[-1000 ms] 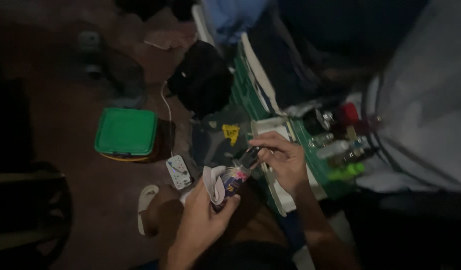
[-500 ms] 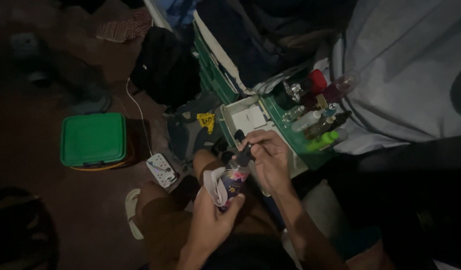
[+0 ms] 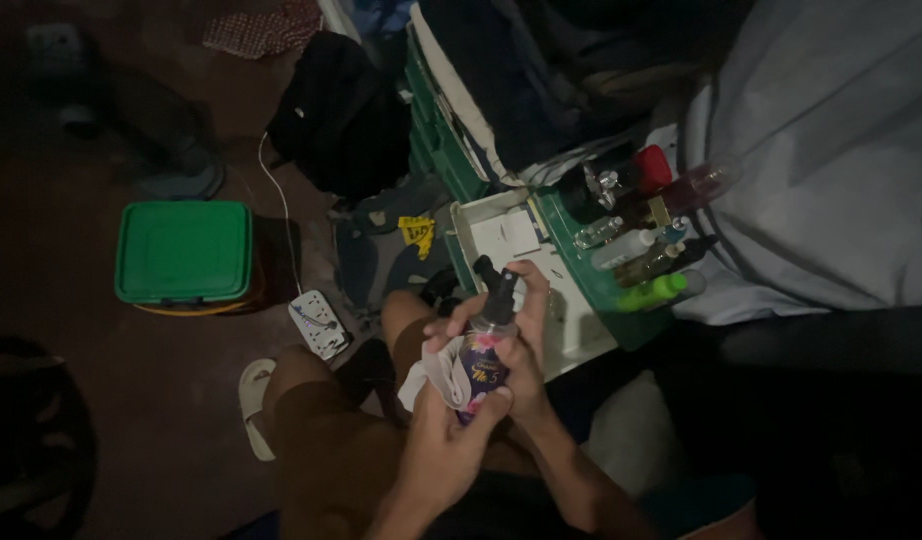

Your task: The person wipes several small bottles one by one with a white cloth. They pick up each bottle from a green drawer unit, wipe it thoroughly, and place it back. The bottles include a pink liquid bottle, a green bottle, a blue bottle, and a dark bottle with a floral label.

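The left hand [image 3: 451, 440] is nearest to the camera. It comes up from below and its fingers are curled around a white cloth [image 3: 436, 378] and the bottom of a small spray bottle [image 3: 486, 355]. The right hand [image 3: 521, 345] sits just above and to the right. Its fingers are wrapped around the bottle's upper side, closed on it, with one finger up near the black pump top [image 3: 493, 285]. So the bottle is between both hands, over the person's knees. It stands almost upright, with its long way running from the left palm up to the black top, tipped a little to the right.

The light is dim, so the picture on the bottle is hard to make out. The cloth hides part of the left fingers.

Just past the hands is a white tray [image 3: 481, 215]. Beside it stand more little bottles [image 3: 641, 250] in a green crate [image 3: 581, 270]. Farther left on the floor are a white power strip [image 3: 319, 323] and a green lidded box [image 3: 184, 252].
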